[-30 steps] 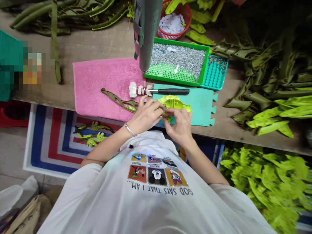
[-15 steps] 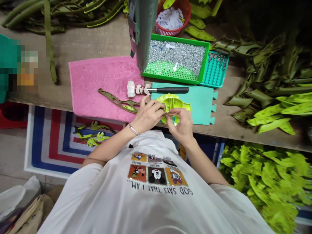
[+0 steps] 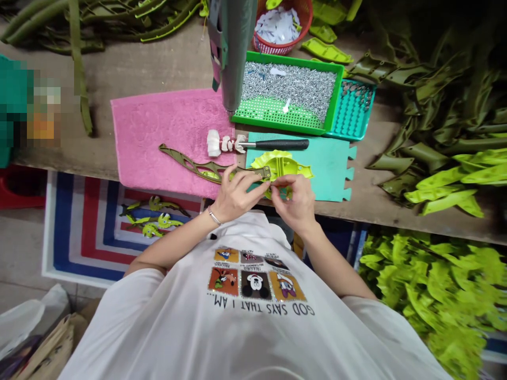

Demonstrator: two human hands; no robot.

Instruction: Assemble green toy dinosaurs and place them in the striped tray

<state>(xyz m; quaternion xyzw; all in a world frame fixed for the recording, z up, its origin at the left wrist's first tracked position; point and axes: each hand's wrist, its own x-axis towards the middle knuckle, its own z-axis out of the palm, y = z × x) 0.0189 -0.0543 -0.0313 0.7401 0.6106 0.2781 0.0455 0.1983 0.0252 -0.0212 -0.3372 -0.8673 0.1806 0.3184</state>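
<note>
My left hand (image 3: 236,192) pinches the near end of a long olive-green plastic arm (image 3: 198,166) that lies across the pink towel (image 3: 166,132). My right hand (image 3: 296,200) has its fingers closed on the near edge of a lime-green plastic piece (image 3: 283,164) on the teal foam mat (image 3: 328,169). The arm's end meets the lime piece between my hands. A black-handled tool with a white wrapped head (image 3: 253,144) lies just beyond them.
A grey hanging power tool (image 3: 232,53) is above the towel. A green tray of small metal screws (image 3: 289,95), a teal tray (image 3: 352,111) and a red basket (image 3: 281,26) stand behind. Piles of green plastic parts (image 3: 447,132) fill the right and back.
The olive arm's end has come out from under my left hand and now shows against the lime piece. Both hands have slid slightly toward me.
</note>
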